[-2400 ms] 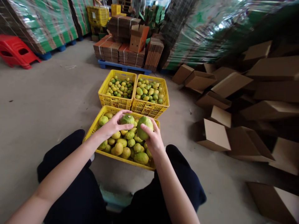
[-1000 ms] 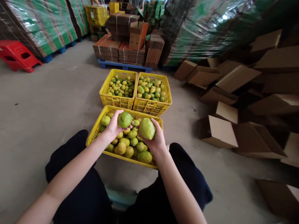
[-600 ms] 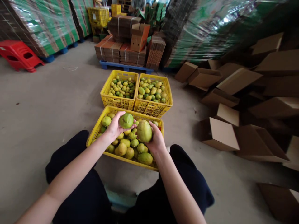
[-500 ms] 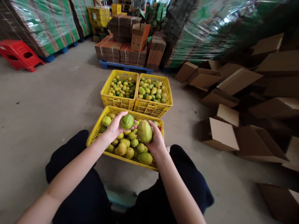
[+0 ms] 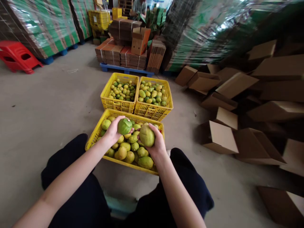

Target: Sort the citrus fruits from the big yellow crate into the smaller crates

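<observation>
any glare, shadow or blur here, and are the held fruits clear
Head view: glare streaks the plastic wrap, upper right; same view: cardboard boxes look stretched and soft toward the right edge, with deep shadow between; same view: the green fruit and yellowish fruit look fairly clear.

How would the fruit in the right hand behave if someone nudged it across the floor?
The fruit would likely roll, though unevenly, being rounded but lumpy. It's probably firm, as it shows no sag in the right hand. Its bumps may make it less slippery.
</observation>
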`<state>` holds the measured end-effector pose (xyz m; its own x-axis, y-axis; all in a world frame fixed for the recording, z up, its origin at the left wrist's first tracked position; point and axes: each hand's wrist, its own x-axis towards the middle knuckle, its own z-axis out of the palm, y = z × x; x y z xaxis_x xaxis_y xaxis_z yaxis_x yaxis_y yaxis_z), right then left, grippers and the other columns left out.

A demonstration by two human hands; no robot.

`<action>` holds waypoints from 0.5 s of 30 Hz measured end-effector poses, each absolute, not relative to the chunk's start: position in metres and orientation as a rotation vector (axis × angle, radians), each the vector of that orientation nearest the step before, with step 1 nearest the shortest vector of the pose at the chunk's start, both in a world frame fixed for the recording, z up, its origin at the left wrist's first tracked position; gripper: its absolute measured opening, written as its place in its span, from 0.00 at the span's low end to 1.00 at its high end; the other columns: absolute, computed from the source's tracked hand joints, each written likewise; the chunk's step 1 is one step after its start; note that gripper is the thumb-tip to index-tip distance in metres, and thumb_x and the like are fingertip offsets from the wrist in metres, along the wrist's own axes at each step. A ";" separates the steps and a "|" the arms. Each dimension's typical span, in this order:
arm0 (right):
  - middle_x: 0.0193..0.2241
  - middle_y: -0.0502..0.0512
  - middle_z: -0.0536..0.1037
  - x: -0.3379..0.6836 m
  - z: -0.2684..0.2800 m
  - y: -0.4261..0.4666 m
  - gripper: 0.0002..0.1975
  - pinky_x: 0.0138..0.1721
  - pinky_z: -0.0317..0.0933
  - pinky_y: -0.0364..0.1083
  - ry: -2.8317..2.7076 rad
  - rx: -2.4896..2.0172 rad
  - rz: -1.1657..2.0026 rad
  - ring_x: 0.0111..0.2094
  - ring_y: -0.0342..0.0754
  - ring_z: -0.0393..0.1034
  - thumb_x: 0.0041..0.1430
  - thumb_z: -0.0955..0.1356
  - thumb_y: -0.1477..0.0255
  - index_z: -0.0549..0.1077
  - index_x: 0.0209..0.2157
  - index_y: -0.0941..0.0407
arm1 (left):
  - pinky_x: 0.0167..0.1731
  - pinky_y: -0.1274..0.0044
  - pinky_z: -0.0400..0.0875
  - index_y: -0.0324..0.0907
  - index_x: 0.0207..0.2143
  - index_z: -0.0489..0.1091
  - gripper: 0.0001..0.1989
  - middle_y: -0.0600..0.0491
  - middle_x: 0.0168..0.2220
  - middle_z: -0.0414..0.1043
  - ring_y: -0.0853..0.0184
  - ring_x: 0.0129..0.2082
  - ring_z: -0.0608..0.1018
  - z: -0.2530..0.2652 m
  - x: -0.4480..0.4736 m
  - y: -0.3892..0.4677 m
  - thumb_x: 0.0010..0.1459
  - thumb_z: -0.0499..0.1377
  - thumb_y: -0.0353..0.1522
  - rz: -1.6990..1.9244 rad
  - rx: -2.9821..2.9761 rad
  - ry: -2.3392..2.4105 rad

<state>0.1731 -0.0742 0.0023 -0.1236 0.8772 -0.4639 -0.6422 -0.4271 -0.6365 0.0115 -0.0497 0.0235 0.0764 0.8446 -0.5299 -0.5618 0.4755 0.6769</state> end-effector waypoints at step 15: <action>0.25 0.48 0.78 0.166 0.006 -0.078 0.14 0.20 0.68 0.42 -0.432 -1.036 1.690 0.22 0.45 0.71 0.44 0.76 0.65 0.73 0.32 0.55 | 0.27 0.78 0.78 0.37 0.29 0.72 0.12 0.50 0.26 0.77 0.68 0.23 0.80 0.017 0.017 -0.046 0.62 0.56 0.35 1.041 0.208 0.976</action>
